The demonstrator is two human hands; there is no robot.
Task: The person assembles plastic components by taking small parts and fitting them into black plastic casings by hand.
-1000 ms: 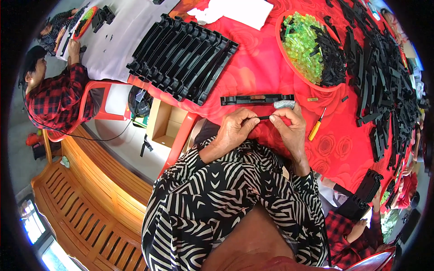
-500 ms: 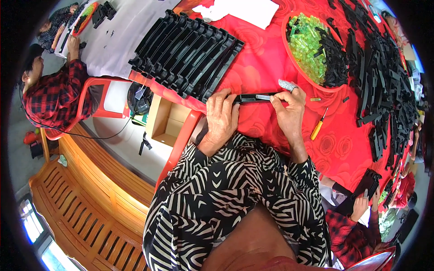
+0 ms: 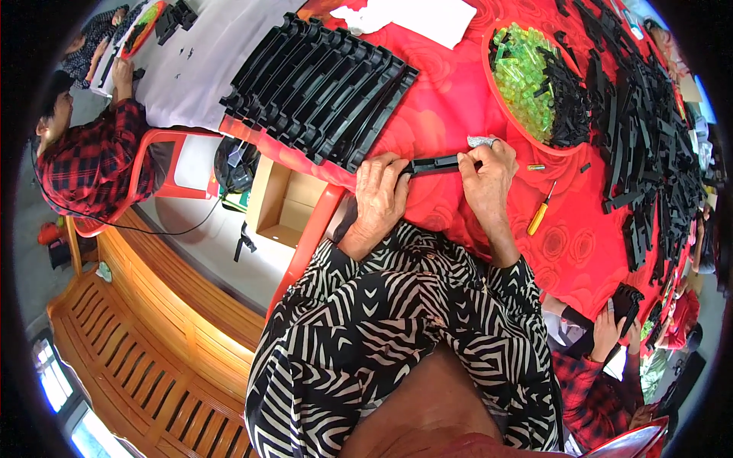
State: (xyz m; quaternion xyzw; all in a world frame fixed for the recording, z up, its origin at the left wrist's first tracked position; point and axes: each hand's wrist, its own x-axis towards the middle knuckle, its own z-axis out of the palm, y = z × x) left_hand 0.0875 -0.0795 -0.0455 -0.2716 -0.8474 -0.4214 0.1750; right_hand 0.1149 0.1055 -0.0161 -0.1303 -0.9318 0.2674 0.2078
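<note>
Between my two hands a narrow black plastic strip [image 3: 435, 163] lies level over the red tablecloth. My left hand [image 3: 381, 194] grips its left end, fingers curled round it. At the other end, my right hand [image 3: 489, 177] is closed on the strip with thumb and fingers; a silvery wrap covers one finger. Just beyond my left hand stands a row of several long black plastic parts [image 3: 321, 88], laid side by side. To the right of my right hand lie a small brass-coloured cylinder [image 3: 536, 167] and a yellow-handled screwdriver [image 3: 540, 214].
A red-rimmed tray [image 3: 500, 103] holds green translucent pieces and small black pieces. Loose black strips [image 3: 649, 137] pile up along the right. White paper [image 3: 427, 17] lies at the far side. A cardboard box [image 3: 286, 200] and wooden bench [image 3: 153, 328] are at left; people sit on both sides.
The pale bar that showed along the strip by my right thumb is no longer visible. My right fingers have curled further over the strip's end.
</note>
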